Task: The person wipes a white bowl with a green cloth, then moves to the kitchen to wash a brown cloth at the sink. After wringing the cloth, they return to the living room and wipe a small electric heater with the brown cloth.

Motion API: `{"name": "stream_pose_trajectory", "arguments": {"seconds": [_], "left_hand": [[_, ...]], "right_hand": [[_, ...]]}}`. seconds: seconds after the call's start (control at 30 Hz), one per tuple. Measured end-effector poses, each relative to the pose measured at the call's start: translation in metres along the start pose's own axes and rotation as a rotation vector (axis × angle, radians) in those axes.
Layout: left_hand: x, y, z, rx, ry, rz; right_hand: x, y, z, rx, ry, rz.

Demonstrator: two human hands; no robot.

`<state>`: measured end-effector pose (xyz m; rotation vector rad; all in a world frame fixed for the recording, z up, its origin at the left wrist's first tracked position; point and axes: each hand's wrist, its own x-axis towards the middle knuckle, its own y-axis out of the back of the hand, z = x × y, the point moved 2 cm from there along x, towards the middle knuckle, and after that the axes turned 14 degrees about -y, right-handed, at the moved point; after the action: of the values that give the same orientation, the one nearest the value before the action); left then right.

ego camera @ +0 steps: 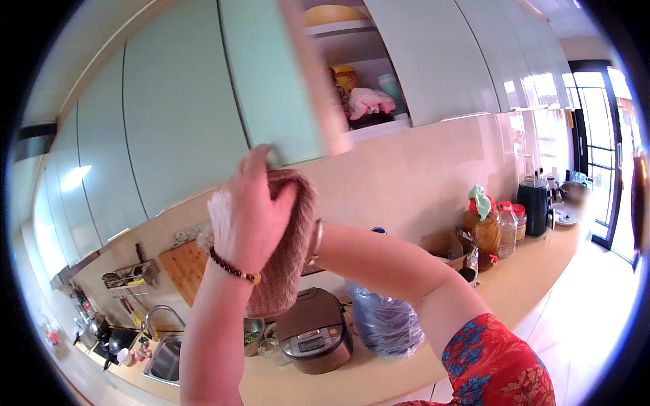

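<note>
My left hand (254, 208), with a dark beaded bracelet at its wrist, is raised just below and in front of the lower edge of an open cabinet door (274, 86). Its thumb lies over a brown furry cloth (284, 264), which hangs from the grip; a whitish part shows beside the hand. From the right comes my right forearm (376, 259), a bangle at its wrist, and my right hand is hidden behind the cloth and left hand. In the open cabinet, a pink-and-white cloth (370, 101) lies near a yellow container (345, 78).
Below on the counter (315, 388) stand a brown rice cooker (315, 330), a large plastic-wrapped bottle (386, 319) and a glass jug (274, 352). Jars (507, 228) and a black appliance (534, 208) stand to the right. At left are a sink (167, 358) and a wooden board (183, 269).
</note>
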<state>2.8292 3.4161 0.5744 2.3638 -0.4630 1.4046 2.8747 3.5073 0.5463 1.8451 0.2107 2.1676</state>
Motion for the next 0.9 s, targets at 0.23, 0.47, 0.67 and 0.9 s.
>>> {"name": "stream_pose_trajectory", "arguments": {"seconds": [0.23, 0.47, 0.67, 0.9], "left_hand": [[-0.016, -0.003, -0.022, -0.029, 0.145, 0.052], [-0.024, 0.003, -0.028, -0.181, 0.235, 0.056], [-0.020, 0.000, -0.017, -0.203, 0.255, 0.107], [-0.017, -0.006, -0.008, -0.052, 0.272, 0.054]], "right_hand": [[-0.050, 0.008, 0.022, 0.302, 0.360, -0.104], [-0.075, 0.022, 0.127, 0.877, 0.204, 0.393], [0.081, -0.020, 0.218, 0.579, -0.264, 0.795], [0.023, -0.107, 0.202, 0.653, -0.209, 0.369]]}}
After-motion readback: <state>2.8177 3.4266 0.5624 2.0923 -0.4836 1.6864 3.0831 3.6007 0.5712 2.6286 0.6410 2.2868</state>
